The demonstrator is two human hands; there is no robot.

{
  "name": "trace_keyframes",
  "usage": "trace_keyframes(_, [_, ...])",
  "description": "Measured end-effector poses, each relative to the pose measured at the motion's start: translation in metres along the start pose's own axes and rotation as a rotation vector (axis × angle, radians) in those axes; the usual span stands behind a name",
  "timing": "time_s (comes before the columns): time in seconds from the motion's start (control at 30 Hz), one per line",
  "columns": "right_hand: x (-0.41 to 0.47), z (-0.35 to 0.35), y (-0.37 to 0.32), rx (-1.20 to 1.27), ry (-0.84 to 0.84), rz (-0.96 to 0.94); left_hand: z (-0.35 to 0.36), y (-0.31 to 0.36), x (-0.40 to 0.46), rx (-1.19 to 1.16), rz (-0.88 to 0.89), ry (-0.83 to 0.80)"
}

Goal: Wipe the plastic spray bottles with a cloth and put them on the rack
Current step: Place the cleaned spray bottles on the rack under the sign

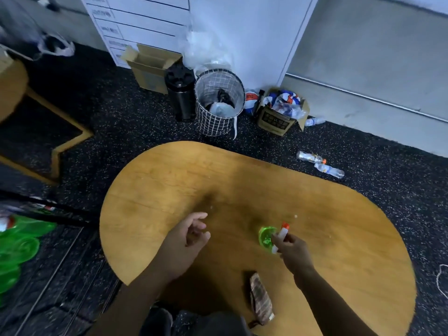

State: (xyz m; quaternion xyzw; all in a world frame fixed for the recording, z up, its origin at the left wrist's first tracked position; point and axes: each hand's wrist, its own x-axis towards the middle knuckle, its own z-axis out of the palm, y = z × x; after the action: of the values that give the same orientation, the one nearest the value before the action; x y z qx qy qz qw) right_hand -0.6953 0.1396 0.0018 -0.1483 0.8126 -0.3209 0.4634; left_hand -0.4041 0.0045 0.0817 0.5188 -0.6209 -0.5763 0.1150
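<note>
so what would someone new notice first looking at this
Probably the bright green spray bottle on the wooden table, its white and orange sprayer head gripped by the right hand. The left hand hovers empty beside it, and a checked cloth lies at the near edge.
</note>
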Motion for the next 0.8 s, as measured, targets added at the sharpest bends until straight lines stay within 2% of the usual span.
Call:
trace_keyframes(0.2, [-0.025,0.053,-0.035,-0.159,-0.166,-0.13,-0.033,-0.02,-0.017,-0.117,-0.036,0.073])
trace_keyframes(0.37, [-0.053,0.126,-0.081,-0.28,-0.371,-0.218,-0.077,-0.05,-0.042,-0.243,-0.023,0.193])
trace_keyframes(0.63, [-0.123,0.269,-0.141,-0.459,-0.569,-0.438,-0.176,-0.121,-0.112,-0.36,0.024,0.412])
trace_keyframes(0.8, [-0.193,0.362,-0.179,-0.555,-0.768,-0.51,-0.235,-0.177,-0.172,-0.397,-0.019,0.595])
